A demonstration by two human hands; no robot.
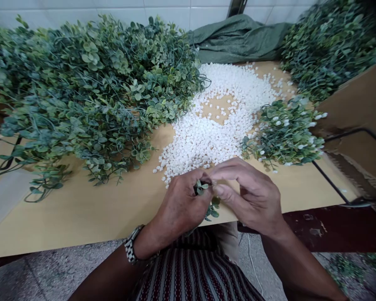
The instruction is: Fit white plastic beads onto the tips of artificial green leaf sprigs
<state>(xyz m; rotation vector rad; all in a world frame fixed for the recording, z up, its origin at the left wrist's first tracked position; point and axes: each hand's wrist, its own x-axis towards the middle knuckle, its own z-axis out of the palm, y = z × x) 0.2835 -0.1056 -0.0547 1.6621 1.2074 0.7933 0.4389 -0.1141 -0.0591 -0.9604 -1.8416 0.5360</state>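
Note:
My left hand (183, 202), with a metal watch on the wrist, is closed around an artificial leafy sprig (202, 187). A few of its green leaves poke out above the fingers and others hang below. Close beside it, my right hand (253, 192) has thumb and forefinger brought together at the sprig's tip. What those fingertips pinch is too small to tell. Just beyond both hands spreads a heap of small white beads (203, 140). Right of the heap lies a bundle of green sprigs with white tips (291, 133).
A big pile of plain green artificial foliage (97, 83) covers the table's left and back. More foliage (332, 46) stands at the back right. A dark green cloth sack (241, 37) lies against the tiled wall. On the right are a cardboard box (360, 104) and a black metal frame (330, 182).

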